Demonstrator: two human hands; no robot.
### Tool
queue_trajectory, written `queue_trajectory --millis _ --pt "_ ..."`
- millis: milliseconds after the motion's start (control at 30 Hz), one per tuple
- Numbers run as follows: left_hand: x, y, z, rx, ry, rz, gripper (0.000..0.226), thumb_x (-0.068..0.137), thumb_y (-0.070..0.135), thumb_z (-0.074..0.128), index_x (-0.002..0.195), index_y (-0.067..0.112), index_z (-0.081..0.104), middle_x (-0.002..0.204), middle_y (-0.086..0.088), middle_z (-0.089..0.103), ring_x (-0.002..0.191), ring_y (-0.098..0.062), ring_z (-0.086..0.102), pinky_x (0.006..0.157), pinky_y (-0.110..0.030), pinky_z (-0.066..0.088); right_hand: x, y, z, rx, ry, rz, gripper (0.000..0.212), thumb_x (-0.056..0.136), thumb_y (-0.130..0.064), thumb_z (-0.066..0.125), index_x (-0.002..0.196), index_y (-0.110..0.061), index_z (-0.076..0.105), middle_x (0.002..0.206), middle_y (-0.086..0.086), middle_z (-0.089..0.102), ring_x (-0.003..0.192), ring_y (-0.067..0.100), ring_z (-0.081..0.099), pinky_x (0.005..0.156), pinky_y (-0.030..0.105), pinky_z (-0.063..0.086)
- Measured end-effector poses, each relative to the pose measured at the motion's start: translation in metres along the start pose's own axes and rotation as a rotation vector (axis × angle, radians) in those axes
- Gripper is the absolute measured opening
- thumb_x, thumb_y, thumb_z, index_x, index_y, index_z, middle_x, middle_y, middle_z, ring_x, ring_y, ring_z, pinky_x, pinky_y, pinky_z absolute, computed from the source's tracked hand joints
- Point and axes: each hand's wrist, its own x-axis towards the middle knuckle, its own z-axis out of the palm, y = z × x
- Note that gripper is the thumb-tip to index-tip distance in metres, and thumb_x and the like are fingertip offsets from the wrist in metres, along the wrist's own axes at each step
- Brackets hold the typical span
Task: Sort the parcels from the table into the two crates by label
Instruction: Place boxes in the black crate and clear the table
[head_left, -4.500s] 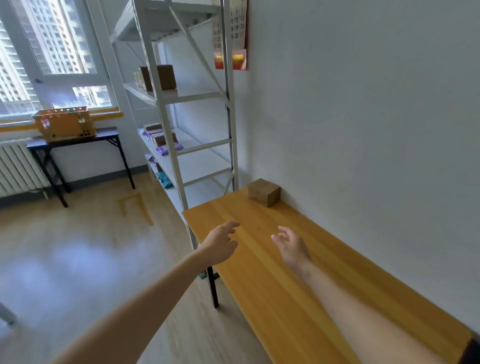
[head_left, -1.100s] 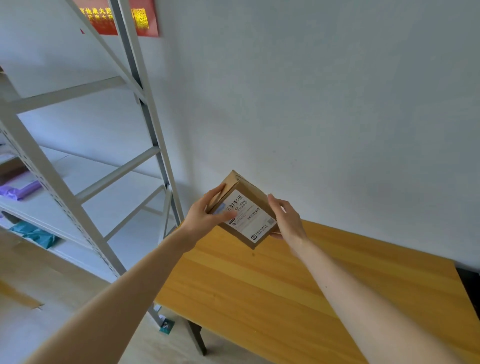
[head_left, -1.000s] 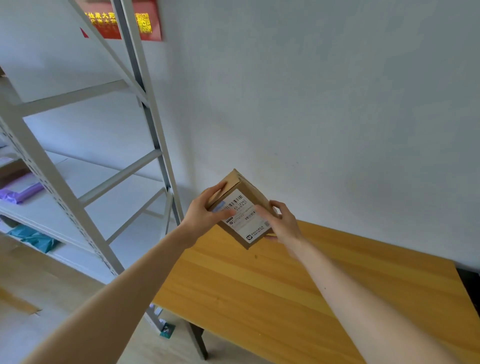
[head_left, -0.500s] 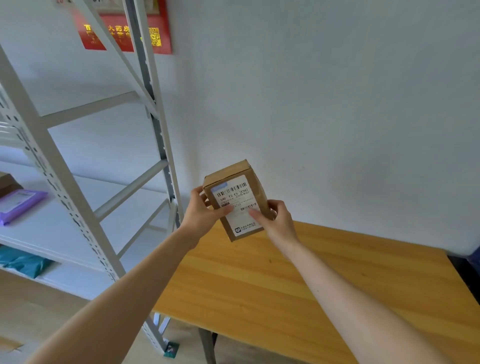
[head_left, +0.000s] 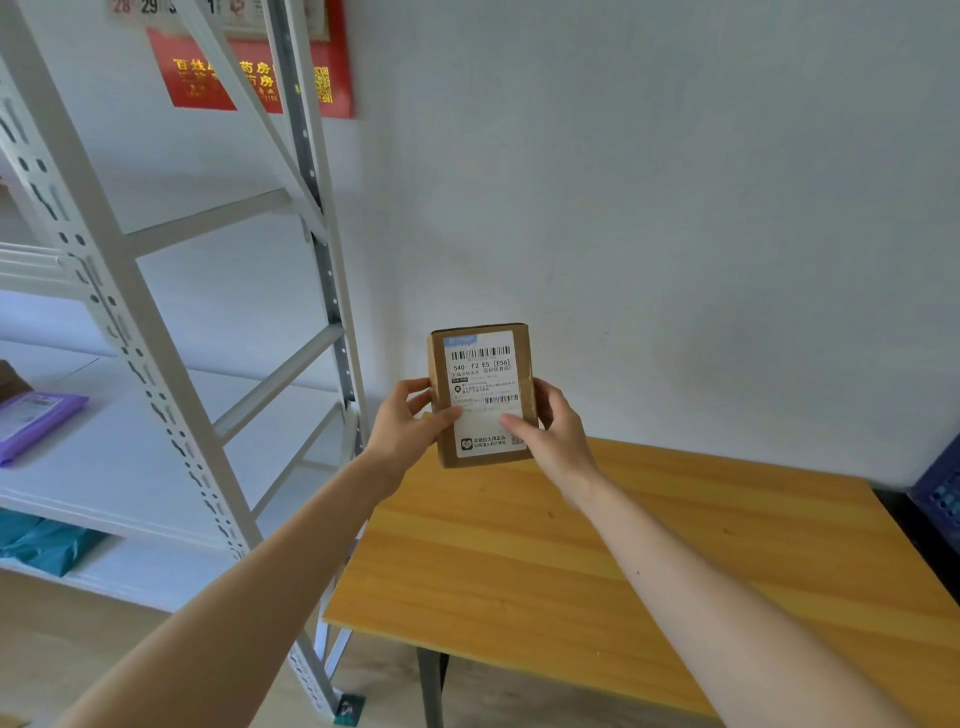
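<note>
1. Table (head_left: 649, 571): the only parcel I can spot is the held one, so probably nearly done.
2. Blue crate (head_left: 943, 499): barely peeks in on the right, contents hidden.
3. Parcel (head_left: 480, 384): held above the table, label facing me, not crated yet.
4. Left hand (head_left: 402, 428) and right hand (head_left: 558, 439): fingers wrapped round its sides.

I record the cardboard parcel (head_left: 523, 374) I hold as plain kraft brown. Its shipping label (head_left: 483, 387) is white with black barcodes and print and a pale blue strip at the top corner. Table (head_left: 519, 561): honey-yellow wood, streaked grain. Shelving rack (head_left: 156, 395): pale grey. Mailer (head_left: 36, 421): purple. Bag (head_left: 47, 545): teal. Wall calendar (head_left: 176, 88): red, gold characters. Crate (head_left: 940, 499): dark blue.
</note>
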Motion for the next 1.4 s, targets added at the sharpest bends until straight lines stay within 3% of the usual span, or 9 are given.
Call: queue_trajectory --millis 367,633,733,867,1100,1300,1400 --pt "0.002 0.006 -0.002 0.010 -0.071 0.040 0.052 0.084 0.016 0.072 0.131 0.020 0.050 0.131 0.000 0.057 0.101 -0.012 0.064 0.063 -0.018 0.056 -0.009 -0.001 -0.003 0.052 0.041 0.028 0.049 0.083 -0.009 0.071 0.122 -0.028 0.048 0.109 -0.022 0.060 0.101 -0.008 0.057 0.071 0.008 0.049" --pt "0.014 0.012 0.028 0.020 -0.217 0.034 0.058 0.085 0.012 0.072 0.137 0.019 0.048 0.134 -0.003 0.057 0.113 -0.022 0.061 0.086 -0.039 0.057 -0.019 -0.001 -0.036 0.074 0.162 0.073 0.049 0.082 -0.009 0.072 0.126 -0.022 0.053 0.115 -0.017 0.063 0.101 -0.011 0.058 0.071 0.007 0.048" --pt "0.015 0.012 0.055 0.031 -0.291 0.052 0.057 0.084 0.013 0.073 0.135 0.020 0.050 0.132 0.000 0.058 0.113 -0.020 0.061 0.081 -0.031 0.057 -0.029 0.000 -0.060 0.076 0.240 0.084 0.047 0.082 -0.008 0.072 0.123 -0.022 0.055 0.114 -0.017 0.064 0.099 -0.011 0.059 0.072 0.009 0.049" --pt "0.011 0.012 0.100 0.029 -0.397 0.043 0.059 0.083 0.014 0.074 0.136 0.021 0.050 0.131 0.001 0.059 0.112 -0.019 0.062 0.089 -0.039 0.055 -0.050 -0.001 -0.101 0.072 0.332 0.104 0.046 0.083 -0.007 0.071 0.122 -0.025 0.055 0.115 -0.018 0.064 0.095 -0.013 0.061 0.069 0.010 0.050" --pt "-0.023 0.022 0.187 0.043 -0.526 0.041 0.063 0.082 0.016 0.075 0.140 0.019 0.049 0.130 -0.001 0.061 0.110 -0.020 0.063 0.092 -0.044 0.054 -0.096 -0.005 -0.180 0.042 0.462 0.113 0.044 0.084 -0.006 0.069 0.123 -0.021 0.056 0.115 -0.011 0.064 0.095 -0.011 0.060 0.068 0.008 0.049" --pt "-0.076 0.042 0.278 0.071 -0.644 0.064 0.064 0.082 0.017 0.075 0.140 0.018 0.048 0.130 -0.001 0.061 0.110 -0.020 0.063 0.092 -0.044 0.054 -0.154 -0.016 -0.267 0.011 0.543 0.106 0.047 0.086 -0.010 0.068 0.130 -0.019 0.052 0.121 -0.009 0.062 0.102 -0.006 0.057 0.066 0.006 0.048" --pt "-0.110 0.050 0.326 0.076 -0.684 0.066 0.064 0.082 0.016 0.075 0.140 0.017 0.048 0.129 -0.002 0.061 0.110 -0.021 0.063 0.091 -0.044 0.054 -0.189 -0.019 -0.314 0.011 0.571 0.101 0.041 0.087 -0.011 0.068 0.123 -0.025 0.054 0.116 -0.014 0.062 0.106 -0.002 0.058 0.068 0.009 0.049"
